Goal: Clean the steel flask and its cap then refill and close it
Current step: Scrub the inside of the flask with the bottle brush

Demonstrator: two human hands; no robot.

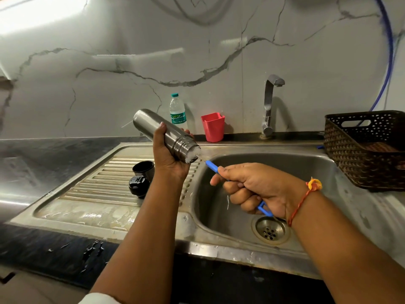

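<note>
On the ribbed steel drainboard [98, 185] at your left, two black cap pieces [140, 178] sit close together, with bare wet metal in front of them. Your left hand [168, 159] grips the smooth steel flask [157, 128], tilted with its mouth lowest at the basin's [306, 172] rim. The white at its threaded mouth may be foam or bristles; you cannot tell. Behind stand a clear plastic bottle [177, 111] and a red cup [213, 127]. Your right hand [258, 187] closes round a blue brush handle [213, 167] above the open basin, its tip near the flask's mouth, its middle hidden in your fist. A dark woven basket [361, 150], cut off at right, crowds the worktop [355, 207].
</note>
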